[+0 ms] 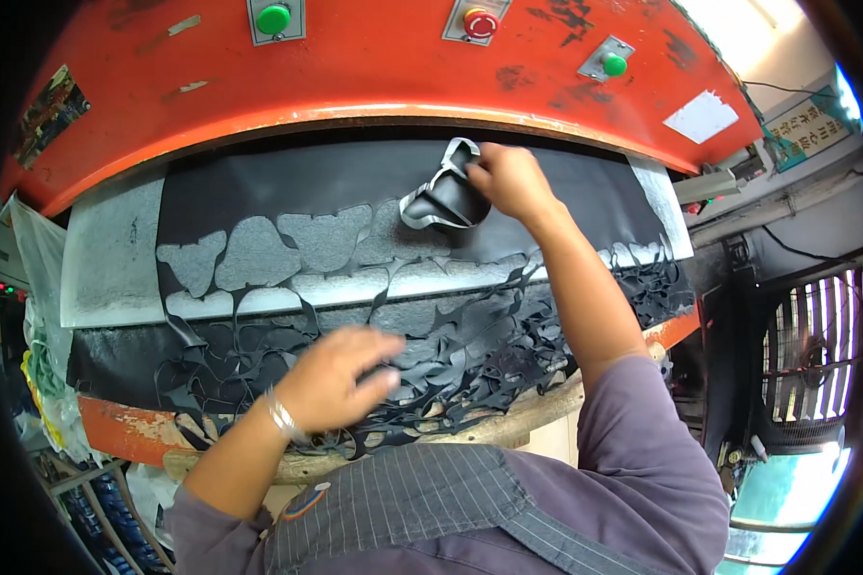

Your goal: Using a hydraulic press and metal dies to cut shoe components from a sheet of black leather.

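My right hand (516,182) is closed on the upper right edge of a metal cutting die (411,210), a curved outline of steel band. The die stands on a dark sheet of leather-like material (249,177), beside a row of shaped cut-outs through which a grey surface shows. My left hand (340,376) is held above a tangle of black offcut strips (451,359), its fingers stretched out and slightly blurred. Nothing shows in its grasp.
An orange-red machine beam (374,72) spans the far side, with green push buttons (273,18) and a red one (480,22). Pale board (115,254) shows at the sheet's left. A wooden bar (537,415) runs along the near edge. A fan (810,355) stands right.
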The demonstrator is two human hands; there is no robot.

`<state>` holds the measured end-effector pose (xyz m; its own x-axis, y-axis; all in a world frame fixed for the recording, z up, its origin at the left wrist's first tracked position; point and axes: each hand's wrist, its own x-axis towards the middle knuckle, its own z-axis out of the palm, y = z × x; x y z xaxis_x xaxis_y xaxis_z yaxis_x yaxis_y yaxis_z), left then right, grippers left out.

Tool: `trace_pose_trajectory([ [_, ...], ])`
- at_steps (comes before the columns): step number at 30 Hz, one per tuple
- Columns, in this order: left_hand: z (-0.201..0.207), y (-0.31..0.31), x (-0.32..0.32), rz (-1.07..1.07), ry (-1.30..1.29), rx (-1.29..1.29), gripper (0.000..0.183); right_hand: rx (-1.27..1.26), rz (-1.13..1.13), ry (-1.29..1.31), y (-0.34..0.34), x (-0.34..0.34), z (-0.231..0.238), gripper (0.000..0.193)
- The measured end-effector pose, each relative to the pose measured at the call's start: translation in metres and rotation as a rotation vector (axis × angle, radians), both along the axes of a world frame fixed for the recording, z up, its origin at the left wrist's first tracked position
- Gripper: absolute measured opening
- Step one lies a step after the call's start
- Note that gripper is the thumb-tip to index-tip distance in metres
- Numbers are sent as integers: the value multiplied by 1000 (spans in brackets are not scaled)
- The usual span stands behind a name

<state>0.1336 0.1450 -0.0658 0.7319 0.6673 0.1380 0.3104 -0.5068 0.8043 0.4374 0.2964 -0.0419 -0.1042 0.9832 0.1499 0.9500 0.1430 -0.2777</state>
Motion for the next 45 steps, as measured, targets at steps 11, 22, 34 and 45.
trace_pose_trajectory([
  [11,-84,85,128,559,104,158,79,25,-199,380,-69,42,-50,59],
  [22,-67,71,136,618,81,136,76,299,109,138,-100,47,-79,71],
  [34,-65,64,143,645,140,216,70,391,91,36,-108,45,-79,66],
  [45,-34,51,123,752,-11,74,56,174,-30,21,-128,53,-56,101],
])
